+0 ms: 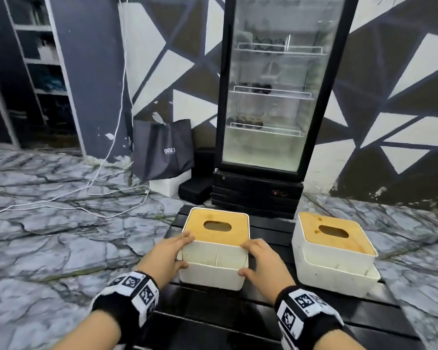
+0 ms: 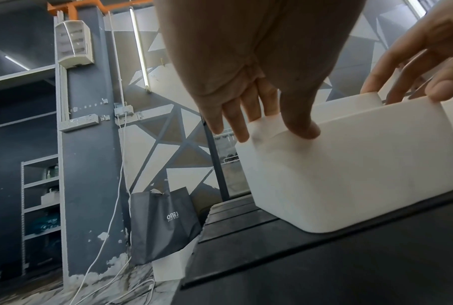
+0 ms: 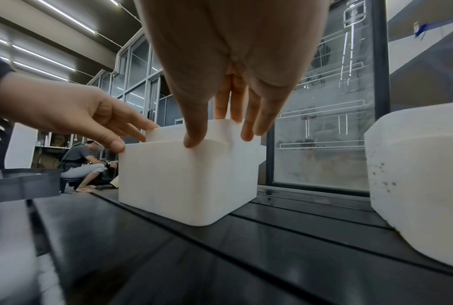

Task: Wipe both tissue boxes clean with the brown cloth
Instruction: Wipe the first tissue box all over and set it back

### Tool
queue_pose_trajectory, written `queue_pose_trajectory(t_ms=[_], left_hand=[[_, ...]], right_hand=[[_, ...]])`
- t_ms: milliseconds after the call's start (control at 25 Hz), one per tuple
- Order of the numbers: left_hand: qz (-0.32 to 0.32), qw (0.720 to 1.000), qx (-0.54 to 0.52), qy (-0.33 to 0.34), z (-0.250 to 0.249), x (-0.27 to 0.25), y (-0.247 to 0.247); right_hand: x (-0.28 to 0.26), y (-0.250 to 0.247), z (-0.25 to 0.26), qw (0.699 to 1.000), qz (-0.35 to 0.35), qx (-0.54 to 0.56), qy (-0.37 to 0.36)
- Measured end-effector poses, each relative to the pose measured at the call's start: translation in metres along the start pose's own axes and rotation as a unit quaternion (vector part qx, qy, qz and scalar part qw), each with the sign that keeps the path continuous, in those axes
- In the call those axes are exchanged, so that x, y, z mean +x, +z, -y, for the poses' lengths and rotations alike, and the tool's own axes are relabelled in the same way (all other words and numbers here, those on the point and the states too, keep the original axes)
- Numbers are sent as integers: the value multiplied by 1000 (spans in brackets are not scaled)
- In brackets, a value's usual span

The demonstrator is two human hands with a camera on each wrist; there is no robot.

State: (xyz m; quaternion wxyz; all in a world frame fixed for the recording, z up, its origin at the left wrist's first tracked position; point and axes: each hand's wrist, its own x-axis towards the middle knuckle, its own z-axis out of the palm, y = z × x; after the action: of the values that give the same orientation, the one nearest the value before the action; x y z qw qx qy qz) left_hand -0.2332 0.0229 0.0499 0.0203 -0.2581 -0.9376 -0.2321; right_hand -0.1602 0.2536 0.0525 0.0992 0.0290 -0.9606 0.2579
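Observation:
Two white tissue boxes with tan wooden lids stand on a black slatted table [image 1: 263, 311]. The left tissue box [image 1: 215, 253] sits between my hands. My left hand [image 1: 172, 251] lies against its left side with straight fingers, thumb on the front face. My right hand [image 1: 261, 258] presses the front right corner the same way. The wrist views show that box [image 2: 350, 175] [image 3: 186, 175] under my left hand [image 2: 246, 103] and right hand [image 3: 233, 82]. The right tissue box [image 1: 334, 261] [image 3: 423, 185] stands apart, speckled with dark spots. No brown cloth is in view.
A glass-door fridge [image 1: 276, 97] stands right behind the table. A grey tote bag [image 1: 162, 147] and white cables [image 1: 86, 198] lie on the marble floor to the left. A dark tray [image 3: 22, 183] sits at the table's left, and a person [image 3: 82, 163] sits beyond it.

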Motion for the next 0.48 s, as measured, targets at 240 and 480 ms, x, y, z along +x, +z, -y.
queue_pose_trajectory(t_ms=[240, 480], left_hand=[[7, 1000, -10, 23, 26, 56, -4], [4, 1000, -15, 15, 36, 73, -6]], right_hand=[[50, 3, -4, 1000, -8, -20, 11], [65, 9, -7, 999, -24, -16, 14]])
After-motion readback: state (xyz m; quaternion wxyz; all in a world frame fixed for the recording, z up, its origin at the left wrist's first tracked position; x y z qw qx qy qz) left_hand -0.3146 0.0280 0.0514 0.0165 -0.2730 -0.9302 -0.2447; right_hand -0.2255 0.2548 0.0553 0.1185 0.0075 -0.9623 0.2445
